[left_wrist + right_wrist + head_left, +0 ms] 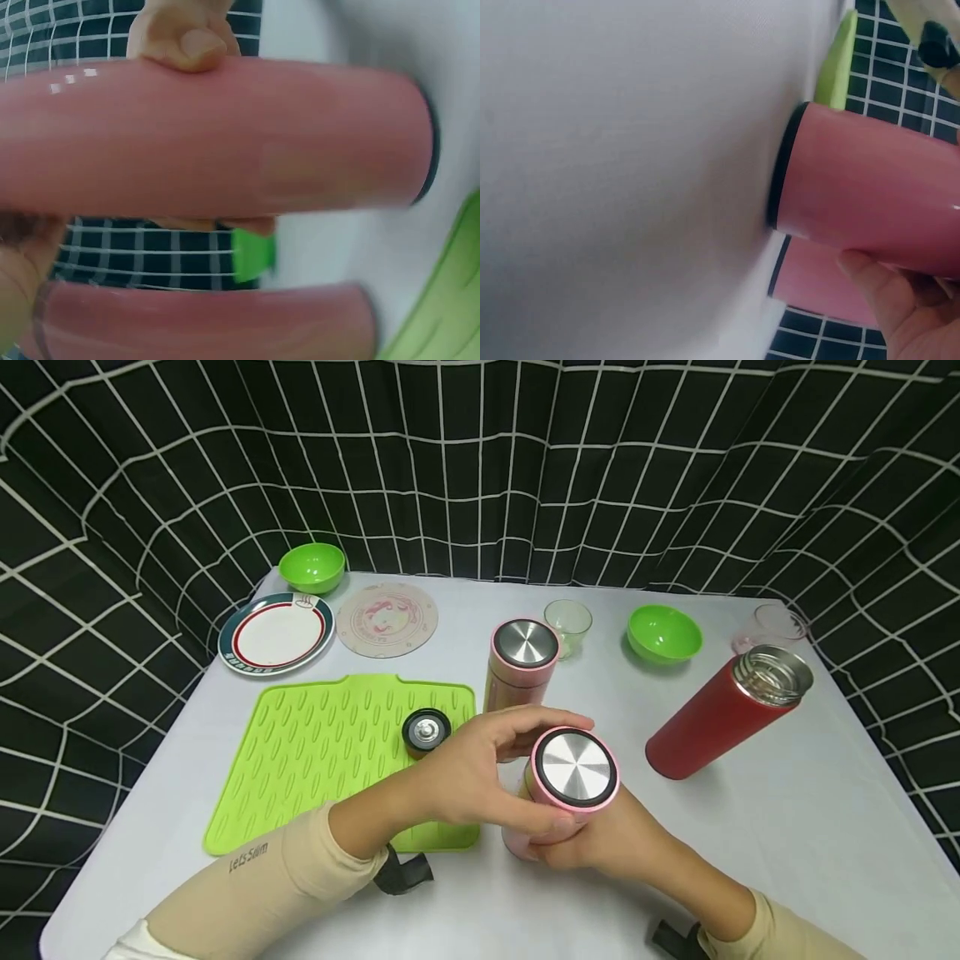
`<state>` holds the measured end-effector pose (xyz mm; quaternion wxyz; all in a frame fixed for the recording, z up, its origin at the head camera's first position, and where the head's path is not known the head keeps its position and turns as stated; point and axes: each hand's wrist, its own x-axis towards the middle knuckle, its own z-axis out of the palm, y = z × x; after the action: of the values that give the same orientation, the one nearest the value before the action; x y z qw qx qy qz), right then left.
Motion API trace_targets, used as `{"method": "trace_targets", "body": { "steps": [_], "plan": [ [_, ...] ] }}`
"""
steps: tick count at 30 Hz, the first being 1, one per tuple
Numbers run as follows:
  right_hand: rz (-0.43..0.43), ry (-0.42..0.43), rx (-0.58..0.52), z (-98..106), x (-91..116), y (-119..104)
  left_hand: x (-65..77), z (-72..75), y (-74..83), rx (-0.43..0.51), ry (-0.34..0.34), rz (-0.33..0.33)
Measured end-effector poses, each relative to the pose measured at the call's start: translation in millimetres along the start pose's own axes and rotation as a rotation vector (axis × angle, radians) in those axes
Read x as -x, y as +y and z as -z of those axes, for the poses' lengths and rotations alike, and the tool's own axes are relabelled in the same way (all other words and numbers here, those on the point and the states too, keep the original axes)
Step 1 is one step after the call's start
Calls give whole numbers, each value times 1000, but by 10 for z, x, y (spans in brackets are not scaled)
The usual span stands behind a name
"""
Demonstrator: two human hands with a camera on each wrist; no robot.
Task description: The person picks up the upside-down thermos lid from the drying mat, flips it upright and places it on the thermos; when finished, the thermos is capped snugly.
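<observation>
A pink thermos with a steel-topped lid stands before me, its body held in my right hand. The right thumb lies along one side in the left wrist view. My left hand grips the same thermos around the lid, thumb on the near side and fingers on the far side. Its dark base is right at the white tabletop in the right wrist view. Just behind stands a second pink thermos with its lid on.
A green drying mat on the left holds a black-rimmed lid. An open red thermos leans at right. Behind are green bowls, glasses, a round mat and a plate.
</observation>
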<state>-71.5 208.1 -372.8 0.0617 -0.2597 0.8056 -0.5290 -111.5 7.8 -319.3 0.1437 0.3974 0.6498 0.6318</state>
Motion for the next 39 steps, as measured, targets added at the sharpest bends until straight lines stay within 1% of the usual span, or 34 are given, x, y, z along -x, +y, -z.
{"method": "trace_targets", "body": {
  "steps": [2, 3, 4, 5, 6, 7, 9, 10, 11, 12, 13, 15, 16, 18, 19, 20, 21, 22, 23, 25, 26, 28, 29, 30, 32, 34, 36, 37, 39],
  "plan": [
    [15, 12, 68, 2, 24, 85, 9, -24, 10, -69, 15, 2],
    [21, 14, 81, 2, 28, 118, 7, -46, 12, -111, 35, -16],
    [21, 23, 104, 2, 38, 143, 5, -61, 14, -133, 52, -27],
    [23, 26, 99, 4, 45, 155, 1, -66, 12, -126, 59, -28],
    [36, 16, 77, 2, 43, 142, -4, -59, 7, -100, 56, -28],
    [28, 0, 42, 0, 31, 118, -12, -40, 1, -63, 46, -26],
    [19, -21, 2, 3, 3, 42, -25, 12, -12, 16, -3, -18],
    [17, -29, -5, 7, -6, -1, -24, 35, -10, 48, -30, 2],
    [14, -32, -5, 14, -13, -46, -22, 48, -8, 54, -47, 15],
    [13, -23, 32, 21, -14, -91, -18, 46, 1, 33, -51, 24],
    [10, -24, 46, 29, -19, -121, -11, 27, 13, -8, -34, 32],
    [33, -29, 68, 33, -29, -152, -4, -39, 25, -81, 27, 10],
    [43, -29, 64, 36, -31, -156, 0, -69, 22, -94, 61, -1],
    [67, -46, 47, 38, -37, -137, 9, -97, -3, -60, 108, -15],
    [66, -64, 19, 35, -41, -94, 9, -89, -25, -25, 106, -24],
    [66, -68, 19, 38, -44, -84, 2, -65, -51, 17, 85, -36],
    [69, -78, 4, 42, -45, -58, -3, -36, -70, 61, 56, -36],
    [64, -83, 4, 44, -40, -14, -8, -4, -78, 87, 22, -27],
    [61, -90, 10, 47, -36, 31, -12, 18, -75, 91, -9, -19],
    [44, -85, 34, 57, -15, 120, -20, 25, -53, 35, -32, -18],
    [50, -79, 66, 63, -7, 140, -21, 6, -32, -8, -20, -15],
    [54, -73, 112, 70, 16, 232, -14, -62, -6, -97, 32, -13],
    [50, -76, 115, 75, 19, 246, -11, -96, -8, -128, 69, -19],
    [51, -76, 124, 78, 23, 256, -10, -125, -16, -145, 100, -24],
    [51, -83, 112, 82, 17, 263, -13, -143, -45, -126, 126, -33],
    [42, -100, 55, 80, 6, 264, -23, -107, -83, -59, 105, -40],
    [41, -103, 33, 77, 0, 264, -35, -53, -98, -6, 50, -25],
    [38, -107, 20, 77, -5, 263, -39, -29, -99, 2, 23, -16],
    [46, -107, 25, 75, -6, 270, -42, -15, -80, -26, -10, -13]
  ]
}}
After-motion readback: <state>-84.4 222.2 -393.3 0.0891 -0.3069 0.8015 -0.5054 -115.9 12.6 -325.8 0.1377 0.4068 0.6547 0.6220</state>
